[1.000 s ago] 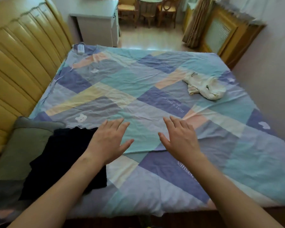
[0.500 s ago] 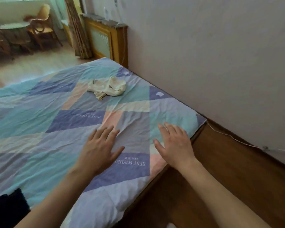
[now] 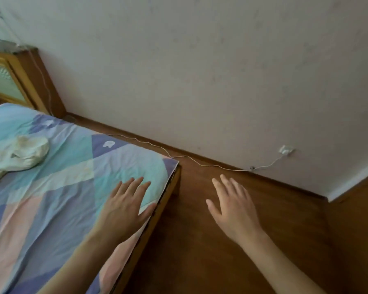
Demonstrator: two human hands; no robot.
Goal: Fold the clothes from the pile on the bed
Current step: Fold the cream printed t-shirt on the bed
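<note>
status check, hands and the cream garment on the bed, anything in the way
Left hand open, over the bed's corner. Right hand open, over the floor, holding nothing. Cream garment crumpled on the bed sheet, untouched. Nothing between hands and it.

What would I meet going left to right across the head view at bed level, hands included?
Cream garment on the patchwork bedsheet → left hand, open over the bed's corner → bed frame edge → right hand, open above the wooden floor → wall plug.
</note>
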